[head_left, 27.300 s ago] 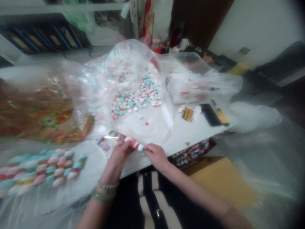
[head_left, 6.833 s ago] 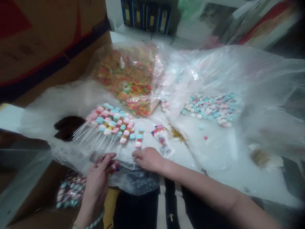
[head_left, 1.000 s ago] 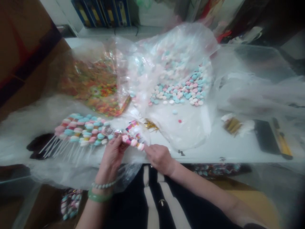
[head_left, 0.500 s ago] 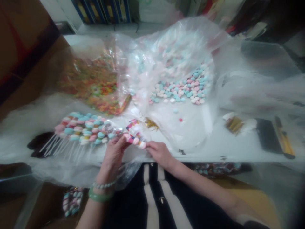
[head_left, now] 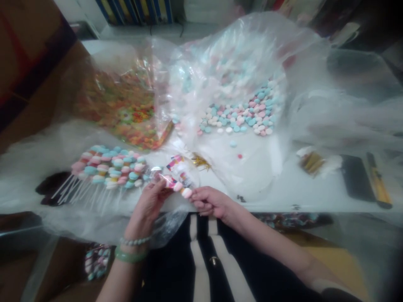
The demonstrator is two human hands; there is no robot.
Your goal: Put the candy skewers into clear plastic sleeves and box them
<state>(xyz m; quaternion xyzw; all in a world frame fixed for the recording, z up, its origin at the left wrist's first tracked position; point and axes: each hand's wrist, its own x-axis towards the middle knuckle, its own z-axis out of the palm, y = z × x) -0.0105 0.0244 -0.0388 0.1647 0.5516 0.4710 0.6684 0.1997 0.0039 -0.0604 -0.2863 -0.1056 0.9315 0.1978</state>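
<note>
Candy skewer [head_left: 175,183] being held at lower centre, hands together, left hand [head_left: 145,205] gripping its clear wrapper [head_left: 157,176], right hand [head_left: 210,202] pinching its tip.

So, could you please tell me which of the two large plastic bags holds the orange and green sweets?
It's the left bag, filled with orange and green sweets; the bag beside it holds pastel pink, blue and white ones instead.

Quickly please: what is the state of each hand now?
Left hand: closed, holding a pastel candy stick.
Right hand: closed, pinching the stick's end candy.
</note>
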